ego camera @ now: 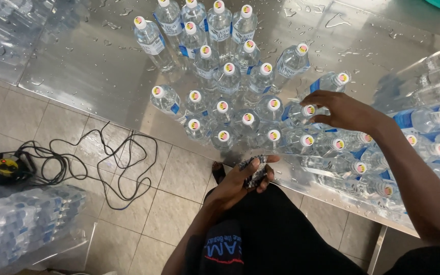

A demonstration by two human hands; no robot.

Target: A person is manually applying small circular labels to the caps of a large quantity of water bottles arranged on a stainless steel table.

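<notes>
Wet steel table (92,61) is carrying clear plastic water bottles (228,76). Our left hand (240,178) is clutching a crumpled plastic wrapper (254,170). Our right hand (345,109) is hovering open-fingered over lying bottles, gripping nothing.

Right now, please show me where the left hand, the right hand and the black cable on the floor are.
left hand (243,178), head view, on its back.
right hand (343,109), head view, on its back.
black cable (105,165), head view, on a loop.

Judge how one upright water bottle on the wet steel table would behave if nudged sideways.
The upright bottle looks full, so probably heavy for its size. Tall and narrow, it may tip rather than slide. Droplets on the steel table suggest slippery footing, and fallen bottles by the right hand hint it would roll.
</notes>
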